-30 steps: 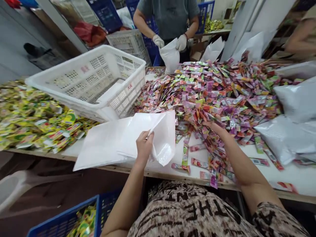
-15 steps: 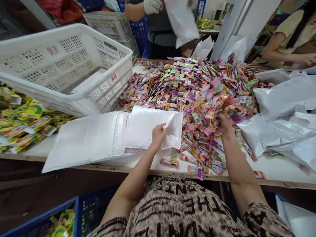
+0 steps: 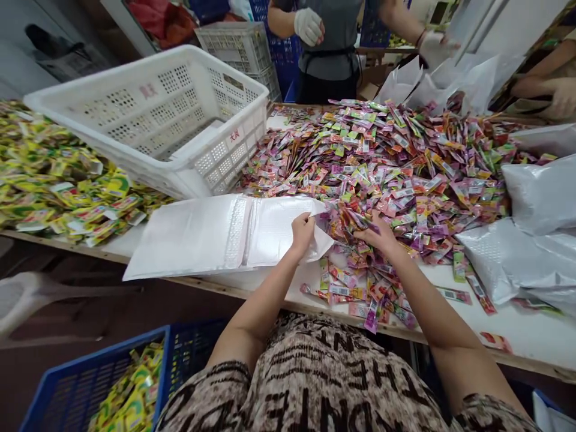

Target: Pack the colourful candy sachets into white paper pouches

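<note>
Blue crate [image 3: 90,373] cut btm | co-wkr [image 3: 330,30] cut top | pkts [image 3: 351,171] txt illeg.

Head view, one item. Mount: on the wearer's head. Aim: forward and steeply down over the table [image 3: 535,324], whose near edge slants lower toward the right. Nearest, bottom edge: the wearer's patterned shirt [image 3: 324,378]. Mid-range, about centre: left hand [image 3: 303,233] and right hand [image 3: 380,235]. Farther, top edge: a co-worker [image 3: 330,57] opposite, cropped. Breadth: wide, taking in a blue basket [image 3: 56,393] at lower left and silvery bags [image 3: 508,258] at right.
</note>
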Demonstrator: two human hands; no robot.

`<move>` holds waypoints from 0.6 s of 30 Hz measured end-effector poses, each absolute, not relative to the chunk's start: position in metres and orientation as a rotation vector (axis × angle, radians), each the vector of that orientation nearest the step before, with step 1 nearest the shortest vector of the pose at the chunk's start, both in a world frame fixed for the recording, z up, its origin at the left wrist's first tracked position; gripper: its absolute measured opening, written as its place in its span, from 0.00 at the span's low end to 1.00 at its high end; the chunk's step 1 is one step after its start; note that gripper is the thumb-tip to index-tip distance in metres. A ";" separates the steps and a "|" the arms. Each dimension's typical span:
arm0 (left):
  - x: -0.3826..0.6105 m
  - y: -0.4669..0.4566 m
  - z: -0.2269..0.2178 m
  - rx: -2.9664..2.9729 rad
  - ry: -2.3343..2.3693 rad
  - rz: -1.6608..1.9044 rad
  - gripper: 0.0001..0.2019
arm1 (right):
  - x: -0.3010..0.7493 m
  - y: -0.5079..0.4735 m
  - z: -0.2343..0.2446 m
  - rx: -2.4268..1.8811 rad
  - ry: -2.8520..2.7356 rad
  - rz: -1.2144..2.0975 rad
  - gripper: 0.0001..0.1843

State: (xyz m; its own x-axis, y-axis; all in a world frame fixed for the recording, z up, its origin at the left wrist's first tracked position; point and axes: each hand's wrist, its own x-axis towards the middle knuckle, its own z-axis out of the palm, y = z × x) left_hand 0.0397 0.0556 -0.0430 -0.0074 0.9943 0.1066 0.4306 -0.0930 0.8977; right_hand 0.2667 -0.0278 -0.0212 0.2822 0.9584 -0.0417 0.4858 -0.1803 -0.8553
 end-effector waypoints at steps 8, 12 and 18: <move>0.062 0.103 -0.028 1.621 1.654 0.901 0.12 | 0.227 0.002 -0.002 -2.053 -2.419 0.126 0.44; 0.068 0.117 -0.018 1.655 1.688 0.843 0.07 | 0.228 0.010 0.011 -1.968 -2.644 0.104 0.39; 0.083 0.083 0.000 2.212 1.594 0.652 0.09 | 0.233 0.036 0.019 -2.011 -2.639 0.202 0.30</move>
